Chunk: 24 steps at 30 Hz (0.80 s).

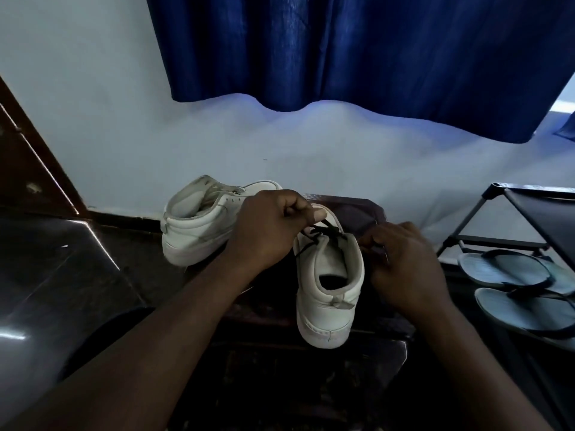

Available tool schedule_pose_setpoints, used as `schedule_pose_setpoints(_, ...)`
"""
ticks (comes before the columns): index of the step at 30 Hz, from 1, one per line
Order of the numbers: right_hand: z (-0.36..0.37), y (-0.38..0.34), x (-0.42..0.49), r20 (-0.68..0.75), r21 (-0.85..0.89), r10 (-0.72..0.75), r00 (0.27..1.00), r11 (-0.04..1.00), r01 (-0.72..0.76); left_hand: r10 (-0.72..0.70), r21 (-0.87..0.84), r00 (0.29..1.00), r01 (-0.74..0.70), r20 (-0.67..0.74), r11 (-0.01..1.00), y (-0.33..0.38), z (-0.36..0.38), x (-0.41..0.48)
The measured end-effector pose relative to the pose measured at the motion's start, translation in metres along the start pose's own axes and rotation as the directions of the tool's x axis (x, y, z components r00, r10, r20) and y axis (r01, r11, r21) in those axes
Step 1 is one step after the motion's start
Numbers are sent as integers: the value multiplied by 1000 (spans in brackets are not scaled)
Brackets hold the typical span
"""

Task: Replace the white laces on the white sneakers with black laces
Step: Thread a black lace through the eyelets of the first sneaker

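Two white sneakers stand on a dark wooden stool (357, 209). The near sneaker (329, 293) has its heel toward me, and a black lace (323, 234) crosses its upper eyelets. My left hand (270, 228) pinches one end of that lace above the tongue. At the shoe's right side, my right hand (404, 269) has its fingers curled and seems to hold the other lace end, though the end itself is hidden. The second sneaker (199, 222) lies behind and to the left, with no lace visible in it.
A dark metal shoe rack (497, 219) stands at the right with a pair of grey-blue flip-flops (513, 284) beside it. A blue curtain (357, 51) hangs over the pale wall behind. Dark wooden furniture (28, 169) stands at the left on a glossy dark floor.
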State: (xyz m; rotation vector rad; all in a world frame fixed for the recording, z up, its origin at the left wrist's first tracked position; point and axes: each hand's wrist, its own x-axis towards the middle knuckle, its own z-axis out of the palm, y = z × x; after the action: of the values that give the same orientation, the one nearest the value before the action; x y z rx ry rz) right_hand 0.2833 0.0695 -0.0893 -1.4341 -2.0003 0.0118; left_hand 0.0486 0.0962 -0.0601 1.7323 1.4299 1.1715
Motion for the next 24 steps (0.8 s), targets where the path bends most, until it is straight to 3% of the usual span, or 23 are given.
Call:
schedule_pose_setpoints(2,0,0,0,-16,4,-12,1000,1000,12,28,-5,1000,-28,3,1000,2,0,-1)
schedule_pose_setpoints(7,3,1,-1,-24,-49,5,1000,999,-6,-37,-363,995,69,96,929,11,7,-4)
schedule_pose_setpoints(10,4,2,-3,-1,-104,38,999,994,-38,-70,-473,988,129,139,871,14,10,-6)
schedule_pose_setpoints(14,0,4,-3,-10,-53,26,1000,998,-26,-142,-521,975,211,170,827,12,13,-4)
schedule_pose_setpoints(17,-4,-1,-1,-20,56,-44,999,997,45,-155,-504,973,221,169,835,11,16,-3)
schedule_pose_setpoints(20,-5,-9,0,-84,56,-130,988,989,134,-159,-486,973,221,167,845,13,17,-3)
schedule_pose_setpoints(24,-3,-5,-2,-83,-66,-26,996,998,20,-166,-449,969,232,183,863,13,15,-4)
